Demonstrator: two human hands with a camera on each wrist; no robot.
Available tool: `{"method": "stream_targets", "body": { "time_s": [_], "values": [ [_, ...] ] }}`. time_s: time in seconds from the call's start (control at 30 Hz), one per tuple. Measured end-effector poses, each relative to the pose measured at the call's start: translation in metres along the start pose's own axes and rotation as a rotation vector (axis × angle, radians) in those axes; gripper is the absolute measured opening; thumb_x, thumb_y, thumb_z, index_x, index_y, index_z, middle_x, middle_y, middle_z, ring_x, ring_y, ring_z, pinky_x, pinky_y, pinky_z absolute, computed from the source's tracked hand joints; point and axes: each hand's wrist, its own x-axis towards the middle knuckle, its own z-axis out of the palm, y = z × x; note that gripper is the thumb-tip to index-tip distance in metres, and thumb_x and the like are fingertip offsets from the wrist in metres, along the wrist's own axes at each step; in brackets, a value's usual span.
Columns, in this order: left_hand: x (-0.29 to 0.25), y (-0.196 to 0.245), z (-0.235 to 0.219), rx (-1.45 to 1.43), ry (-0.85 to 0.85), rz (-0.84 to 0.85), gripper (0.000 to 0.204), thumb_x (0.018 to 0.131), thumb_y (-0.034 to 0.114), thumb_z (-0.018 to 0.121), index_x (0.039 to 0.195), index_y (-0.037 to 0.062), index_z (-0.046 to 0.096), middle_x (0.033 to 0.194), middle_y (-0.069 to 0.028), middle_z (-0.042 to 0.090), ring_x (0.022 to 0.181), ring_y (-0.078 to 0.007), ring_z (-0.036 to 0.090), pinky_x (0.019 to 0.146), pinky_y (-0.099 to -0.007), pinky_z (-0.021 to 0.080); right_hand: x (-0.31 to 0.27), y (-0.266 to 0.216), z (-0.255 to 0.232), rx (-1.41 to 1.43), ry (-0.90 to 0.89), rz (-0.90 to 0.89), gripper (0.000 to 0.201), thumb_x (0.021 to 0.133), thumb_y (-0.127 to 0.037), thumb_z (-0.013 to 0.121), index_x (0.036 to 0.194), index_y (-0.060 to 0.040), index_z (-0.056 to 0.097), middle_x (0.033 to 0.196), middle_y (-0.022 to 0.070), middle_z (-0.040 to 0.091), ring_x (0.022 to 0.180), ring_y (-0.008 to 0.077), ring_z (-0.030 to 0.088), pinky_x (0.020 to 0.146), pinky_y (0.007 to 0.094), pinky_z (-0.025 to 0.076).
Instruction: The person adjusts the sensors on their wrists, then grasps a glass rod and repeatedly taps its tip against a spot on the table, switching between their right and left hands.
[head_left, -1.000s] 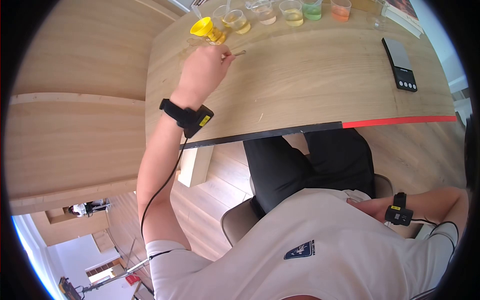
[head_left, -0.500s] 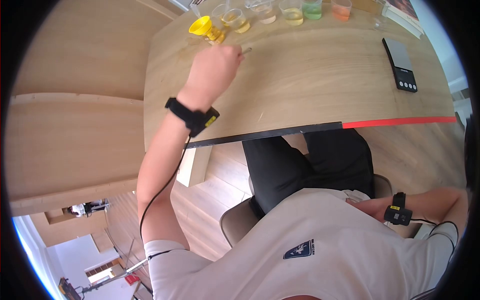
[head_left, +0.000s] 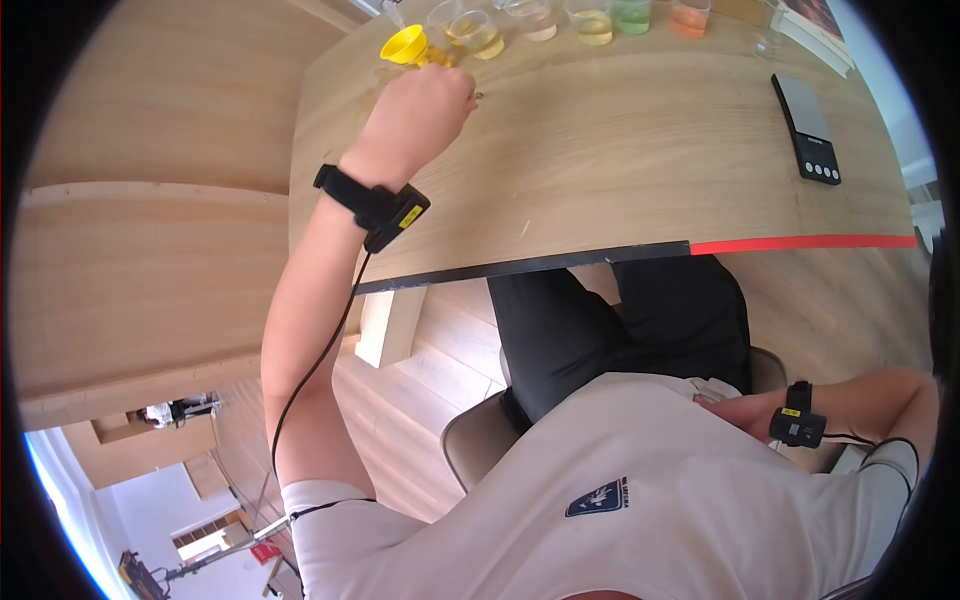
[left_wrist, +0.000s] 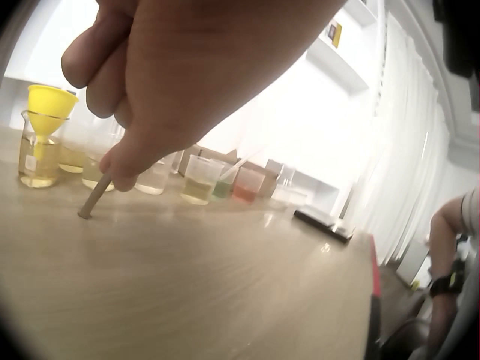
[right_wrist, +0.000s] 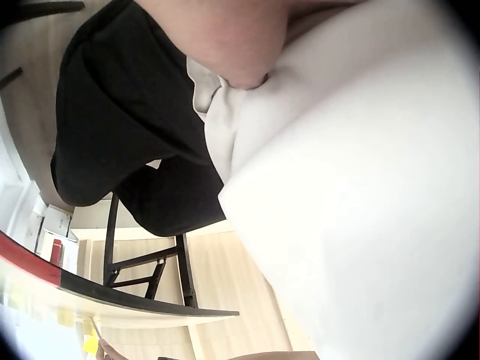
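My left hand (head_left: 415,115) is over the far left of the table and pinches a thin greyish rod (left_wrist: 95,196) between thumb and fingers. In the left wrist view the rod slants down, its tip close over the wood. Just past the hand, a yellow funnel (head_left: 404,45) sits in a glass beaker (left_wrist: 37,161) of pale yellow liquid. My right hand (head_left: 730,412) rests at the hem of the light shirt (right_wrist: 352,195), over the lap; its fingers are mostly hidden.
Along the table's far edge stand several clear cups of liquid, among them a green one (head_left: 632,15) and an orange one (head_left: 690,18). A black digital scale (head_left: 806,130) lies at the right. Black and red tape (head_left: 800,243) marks the near edge.
My left hand first swung right with the rod, then went back left and farther forward towards the funnel. It keeps its pinch on the rod. The right hand stays put.
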Motion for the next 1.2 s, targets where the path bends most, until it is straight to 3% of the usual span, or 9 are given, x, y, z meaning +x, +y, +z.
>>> {"method": "stream_targets", "body": {
  "time_s": [0.07, 0.3, 0.4, 0.47, 0.87, 1.2],
  "values": [
    [0.002, 0.001, -0.002, -0.154, -0.004, 0.016, 0.018, 0.093, 0.021, 0.07, 0.095, 0.0031, 0.074, 0.083, -0.0156, 0.072, 0.079, -0.0338, 0.069, 0.073, -0.0419, 0.055, 0.004, 0.002, -0.003, -0.029, -0.022, -0.014, 0.066, 0.105, -0.062, 0.039, 0.149, -0.0137, 0.047, 0.156, 0.0, 0.047, 0.136, 0.0161, 0.049, 0.116, 0.0352, 0.039],
    [0.01, -0.013, -0.009, -0.282, -0.091, -0.096, 0.02, 0.093, 0.019, 0.071, 0.099, 0.0005, 0.075, 0.086, -0.0163, 0.074, 0.081, -0.0301, 0.071, 0.074, -0.039, 0.055, 0.0, 0.001, -0.001, -0.001, -0.015, 0.0, 0.064, 0.105, -0.06, 0.041, 0.148, -0.0142, 0.048, 0.155, 0.0007, 0.049, 0.137, 0.0163, 0.049, 0.116, 0.035, 0.039],
    [0.002, -0.024, -0.007, -0.395, -0.072, -0.083, 0.019, 0.092, 0.018, 0.071, 0.096, 0.0001, 0.075, 0.086, -0.0182, 0.073, 0.08, -0.0339, 0.07, 0.075, -0.0411, 0.056, 0.004, 0.002, -0.002, 0.01, -0.006, -0.002, 0.065, 0.104, -0.061, 0.041, 0.148, -0.014, 0.048, 0.154, 0.0011, 0.049, 0.136, 0.0163, 0.049, 0.116, 0.0349, 0.039],
    [-0.001, -0.032, -0.008, -0.422, -0.097, -0.128, 0.024, 0.095, 0.021, 0.071, 0.104, -0.0006, 0.075, 0.088, -0.0172, 0.074, 0.082, -0.0292, 0.072, 0.073, -0.0384, 0.054, 0.003, 0.001, 0.0, 0.026, 0.017, -0.005, 0.064, 0.104, -0.061, 0.041, 0.148, -0.0135, 0.048, 0.154, 0.0014, 0.05, 0.135, 0.0168, 0.05, 0.115, 0.0352, 0.04],
    [-0.03, -0.049, -0.031, -0.16, -0.058, -0.212, 0.024, 0.096, 0.027, 0.069, 0.102, 0.0042, 0.076, 0.086, -0.0163, 0.072, 0.082, -0.0297, 0.071, 0.073, -0.0375, 0.054, -0.001, -0.002, 0.004, 0.026, 0.03, 0.025, 0.065, 0.104, -0.061, 0.041, 0.147, -0.0125, 0.048, 0.153, 0.0025, 0.049, 0.135, 0.0174, 0.05, 0.116, 0.0362, 0.04],
    [-0.026, -0.051, -0.005, -0.167, -0.105, -0.172, 0.023, 0.096, 0.026, 0.069, 0.099, 0.0048, 0.076, 0.087, -0.0145, 0.073, 0.083, -0.0317, 0.07, 0.073, -0.0404, 0.055, -0.001, -0.004, 0.003, -0.002, -0.01, 0.052, 0.064, 0.104, -0.061, 0.04, 0.147, -0.0139, 0.048, 0.153, 0.0017, 0.05, 0.135, 0.0165, 0.051, 0.115, 0.0357, 0.04]
  ]
}}
